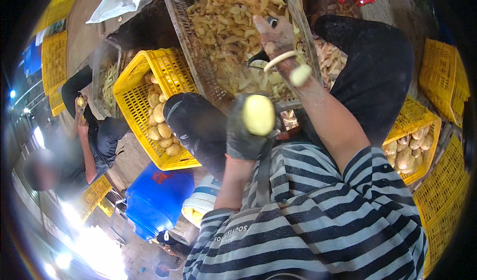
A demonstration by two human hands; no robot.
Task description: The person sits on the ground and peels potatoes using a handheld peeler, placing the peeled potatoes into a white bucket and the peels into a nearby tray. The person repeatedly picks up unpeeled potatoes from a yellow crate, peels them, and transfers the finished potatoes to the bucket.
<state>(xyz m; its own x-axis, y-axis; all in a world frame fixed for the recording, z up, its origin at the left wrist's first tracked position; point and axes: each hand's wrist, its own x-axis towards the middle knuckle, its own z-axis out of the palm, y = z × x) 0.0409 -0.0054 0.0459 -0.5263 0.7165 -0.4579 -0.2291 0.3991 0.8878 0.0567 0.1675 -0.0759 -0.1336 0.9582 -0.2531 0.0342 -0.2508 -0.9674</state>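
Observation:
A pale peeled potato (259,115) sits in my left hand (244,131), which wears a dark glove and is held near my lap. My bare right hand (275,36) is farther forward, over a crate (186,37) heaped with potato peelings (231,37). It is closed around a small tool with a dark handle, seemingly a peeler (259,58); its head is partly hidden and blurred. A cream bangle is around my right wrist, and a pale blurred piece shows against the forearm.
Left of my knee stands a yellow plastic crate (130,131) of unpeeled potatoes (164,130). Behind it are a blue barrel (160,198) and a white bucket (203,196). Another yellow crate (428,160) holds potatoes at right. A co-worker (89,149) sits at far left.

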